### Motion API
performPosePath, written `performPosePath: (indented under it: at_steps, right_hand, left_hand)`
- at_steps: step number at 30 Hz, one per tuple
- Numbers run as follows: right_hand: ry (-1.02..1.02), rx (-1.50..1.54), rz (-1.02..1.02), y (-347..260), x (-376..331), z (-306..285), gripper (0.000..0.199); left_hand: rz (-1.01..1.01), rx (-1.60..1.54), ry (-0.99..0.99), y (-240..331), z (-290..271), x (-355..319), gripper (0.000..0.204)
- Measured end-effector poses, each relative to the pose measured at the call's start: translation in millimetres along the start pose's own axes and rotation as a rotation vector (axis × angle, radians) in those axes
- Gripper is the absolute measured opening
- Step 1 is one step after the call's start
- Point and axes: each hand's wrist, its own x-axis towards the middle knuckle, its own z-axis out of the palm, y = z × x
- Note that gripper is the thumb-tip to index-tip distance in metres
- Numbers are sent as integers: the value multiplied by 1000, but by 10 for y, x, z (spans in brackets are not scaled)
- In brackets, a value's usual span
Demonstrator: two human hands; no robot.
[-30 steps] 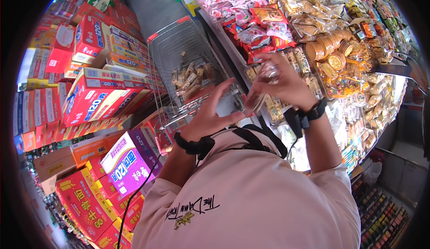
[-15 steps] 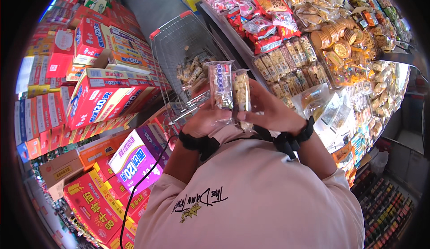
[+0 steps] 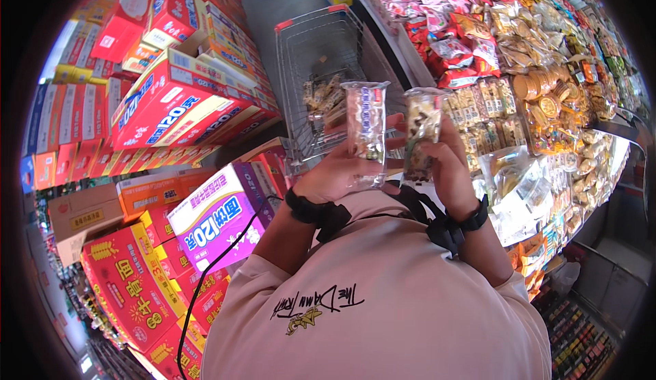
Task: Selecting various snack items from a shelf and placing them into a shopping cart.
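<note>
In front of my chest, my left hand (image 3: 333, 175) is closed around a clear-wrapped snack bar (image 3: 367, 117) with a printed label, held upright. My right hand (image 3: 451, 175) grips a second wrapped snack bar (image 3: 421, 124), which looks pale with dark bits. A narrow gap separates the two bars. Just beyond my left hand stands a wire shopping cart (image 3: 294, 52). Several similar wrapped bars (image 3: 321, 93) lie in it. Beyond my right hand, rows of like bars (image 3: 492, 100) sit on the display.
Stacked red cartons (image 3: 184, 100) and a purple and white box (image 3: 215, 223) rise on my left. To the right, a long display holds pink and red snack bags (image 3: 451, 45) and round golden biscuits (image 3: 547, 103). A black cable (image 3: 212, 274) hangs by my left arm.
My hands have moved apart, taking the bars from close together to separated. The right bar has turned to show its broad side. The view has shifted, so the cart appears farther right.
</note>
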Motion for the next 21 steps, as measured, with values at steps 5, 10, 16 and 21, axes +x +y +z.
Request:
performPosePath:
  at_steps: [5, 10, 16, 21]
  right_hand:
    - [206, -52, -109, 232, 13, 274, 53]
    - [227, 138, 25, 361, -162, 525, 36]
    - [285, -116, -94, 572, -163, 502, 48]
    - [164, -94, -160, 393, -152, 598, 61]
  left_hand:
    - [115, 492, 366, -34, -239, -121, 58]
    - [95, 396, 409, 89, -191, -300, 53]
    - [122, 275, 303, 40, -389, -331, 49]
    - [130, 89, 231, 60, -276, -352, 43]
